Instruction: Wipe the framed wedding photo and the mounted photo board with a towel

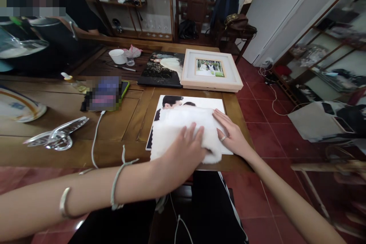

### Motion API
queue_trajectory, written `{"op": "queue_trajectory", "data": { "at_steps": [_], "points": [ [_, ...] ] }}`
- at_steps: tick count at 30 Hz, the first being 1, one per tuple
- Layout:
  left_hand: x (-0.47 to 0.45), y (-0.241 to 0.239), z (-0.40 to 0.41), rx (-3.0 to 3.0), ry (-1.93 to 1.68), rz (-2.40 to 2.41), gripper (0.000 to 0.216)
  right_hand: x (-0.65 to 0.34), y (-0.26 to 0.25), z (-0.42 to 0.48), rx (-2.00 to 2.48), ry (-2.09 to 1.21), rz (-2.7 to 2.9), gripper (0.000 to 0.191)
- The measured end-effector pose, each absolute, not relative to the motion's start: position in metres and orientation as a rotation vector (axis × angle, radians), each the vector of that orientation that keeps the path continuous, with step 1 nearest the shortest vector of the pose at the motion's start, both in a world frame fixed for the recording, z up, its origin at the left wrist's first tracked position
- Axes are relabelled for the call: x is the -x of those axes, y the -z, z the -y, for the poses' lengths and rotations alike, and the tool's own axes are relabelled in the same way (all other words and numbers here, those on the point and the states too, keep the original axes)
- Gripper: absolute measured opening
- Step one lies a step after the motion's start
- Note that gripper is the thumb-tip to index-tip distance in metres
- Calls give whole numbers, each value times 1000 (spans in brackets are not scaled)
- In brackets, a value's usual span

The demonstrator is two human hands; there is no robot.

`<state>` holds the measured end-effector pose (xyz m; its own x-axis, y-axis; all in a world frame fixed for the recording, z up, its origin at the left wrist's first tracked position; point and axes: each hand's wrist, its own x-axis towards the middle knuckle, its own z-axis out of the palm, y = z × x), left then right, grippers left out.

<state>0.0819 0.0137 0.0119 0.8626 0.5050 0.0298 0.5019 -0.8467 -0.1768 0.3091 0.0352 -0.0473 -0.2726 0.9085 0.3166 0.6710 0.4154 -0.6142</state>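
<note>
A white fluffy cloth (pixel 177 122) lies over a photo print (pixel 164 112) on the wooden table, covering much of the picture. Part of a dark-haired head shows above the cloth's edge. My left hand (pixel 184 152) presses on the cloth from above, slightly blurred, its fingers spread over the fabric. Its thumb side sits by a fold and is partly hidden. At the print's right edge rests my right hand (pixel 233 135), fingers extended and thumb apart, touching the cloth's border. A ring is on it.
Behind the print stand a pale framed photo (pixel 190 72) and a dark photo panel (pixel 160 70). Leftward are a phone (pixel 107 93) with a white cable (pixel 97 133), a clear ornament (pixel 61 137) and a white cup (pixel 117 56). Another person's arm (pixel 85 11) is across the table.
</note>
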Motion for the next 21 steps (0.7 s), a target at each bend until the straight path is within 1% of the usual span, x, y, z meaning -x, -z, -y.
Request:
{"op": "queue_trajectory", "data": {
  "at_steps": [5, 7, 9, 12, 16, 19, 21],
  "points": [
    [-93, -10, -76, 2854, 10, 949, 37, -308, 43, -33, 1347, -562, 1979, 48],
    [-101, -4, -89, 2875, 32, 975, 40, -307, 41, -32, 1353, -610, 1919, 47],
    [-111, 2, -88, 2897, 79, 968, 38, -307, 40, -30, 1364, -642, 1840, 47],
    [-129, 5, -66, 2889, 131, 953, 34, -307, 41, -28, 1353, -664, 1746, 48],
    [-144, 3, -19, 2830, 52, 889, 34, -310, 42, -28, 1335, -718, 1673, 49],
    [-140, 2, 19, 2773, 89, 738, 35, -310, 42, -29, 1342, -722, 1692, 47],
    [-130, 1, 39, 2771, 132, 653, 34, -310, 42, -30, 1350, -667, 1752, 47]
  ]
}}
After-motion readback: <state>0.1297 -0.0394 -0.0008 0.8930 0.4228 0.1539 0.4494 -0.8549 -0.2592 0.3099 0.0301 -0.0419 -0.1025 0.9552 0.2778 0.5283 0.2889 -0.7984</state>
